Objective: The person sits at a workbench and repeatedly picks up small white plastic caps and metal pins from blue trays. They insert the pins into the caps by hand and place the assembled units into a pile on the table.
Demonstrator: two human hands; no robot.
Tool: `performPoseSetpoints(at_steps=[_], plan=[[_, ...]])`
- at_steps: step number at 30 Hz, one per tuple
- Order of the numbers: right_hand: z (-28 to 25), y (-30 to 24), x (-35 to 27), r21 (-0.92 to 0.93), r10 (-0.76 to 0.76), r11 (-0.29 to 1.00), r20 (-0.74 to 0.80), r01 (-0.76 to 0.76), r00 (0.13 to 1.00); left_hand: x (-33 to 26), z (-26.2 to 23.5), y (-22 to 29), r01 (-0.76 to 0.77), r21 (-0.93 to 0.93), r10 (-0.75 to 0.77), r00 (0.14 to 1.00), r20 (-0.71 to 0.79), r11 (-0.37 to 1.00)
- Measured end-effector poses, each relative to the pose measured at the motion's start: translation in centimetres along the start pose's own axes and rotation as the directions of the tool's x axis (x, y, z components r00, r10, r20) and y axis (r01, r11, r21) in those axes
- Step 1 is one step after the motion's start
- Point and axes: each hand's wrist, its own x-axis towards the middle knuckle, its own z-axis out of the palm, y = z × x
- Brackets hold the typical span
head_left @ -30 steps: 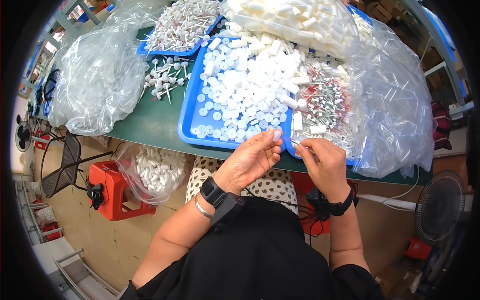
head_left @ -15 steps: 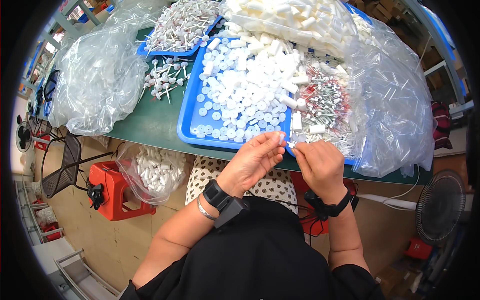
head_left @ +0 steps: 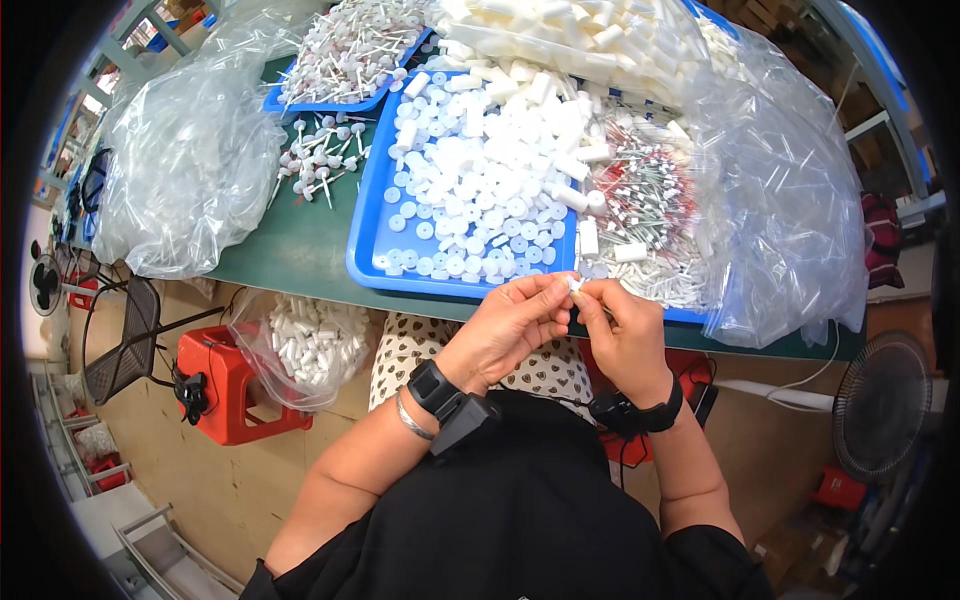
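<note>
We see a small white piece point(head_left: 575, 284) held between two bare hands, just past the front edge of a blue tray; it is too small for us to make out its shape. The left hand point(head_left: 512, 328) pinches it between thumb and forefinger, its other fingers curled. The right hand point(head_left: 628, 325) pinches at the same spot, its fingertips meeting those of the left.

Just beyond the hands we find the blue tray point(head_left: 362, 240), scattered with translucent white discs point(head_left: 470, 225), with white cylinders point(head_left: 540, 95) heaped towards its back and right. Beside it on the right lies a pile of thin metal pins point(head_left: 650, 200) mixed with red and white bits, partly covered by a crumpled clear bag point(head_left: 785, 210). A sack of cream cylinders point(head_left: 590, 35) slumps behind.

All this sits on a dark green table point(head_left: 300, 255). On its left we notice another clear bag point(head_left: 185, 170), a loose cluster of disc-headed pins point(head_left: 323, 165) and a second blue tray point(head_left: 272, 100), piled high.

Below, on the tan floor point(head_left: 190, 470), we see a red stool point(head_left: 215, 365), a bag of white cylinders point(head_left: 318, 345) and a black mesh chair point(head_left: 125, 345). A round fan point(head_left: 880, 405) stands at the right.
</note>
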Motion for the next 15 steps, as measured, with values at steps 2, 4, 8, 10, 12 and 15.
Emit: performPoseSetpoints(at_steps=[2, 4, 8, 10, 12, 15], plan=[[-0.1, 0.1, 0.1, 0.033, 0.016, 0.999, 0.013, -0.016, 1.0, 0.1, 0.1, 0.2, -0.004, 0.043, 0.006, 0.999, -0.037, 0.999], [-0.3, 0.3, 0.1, 0.099, 0.052, 0.994, 0.04, -0.056, 0.998, 0.0, 0.4, 0.4, -0.007, 0.097, 0.015, 0.997, -0.074, 0.995], [-1.4, -0.5, 0.6, 0.18, 0.231, 0.949, 0.154, -0.257, 0.961, -0.1, 0.4, 0.8, -0.076, 0.119, 0.086, 0.993, -0.085, 0.99], [-2.3, 0.6, 1.1, 0.121, 0.199, 0.97, 0.1, -0.211, 0.975, -0.5, 0.2, 1.6, -0.153, 0.097, 0.159, 0.986, -0.058, 0.983], [-3.9, 1.8, 2.0, -0.255, 0.067, 0.965, -0.001, -0.065, 0.998, -0.8, -0.2, 2.6, -0.203, 0.081, 0.21, 0.973, -0.099, 0.976], [-4.7, 3.3, 2.2, -0.582, -0.051, 0.812, 0.017, 0.051, 0.999, -1.2, 0.3, 3.6, -0.195, 0.072, 0.204, 0.968, -0.149, 0.978]])
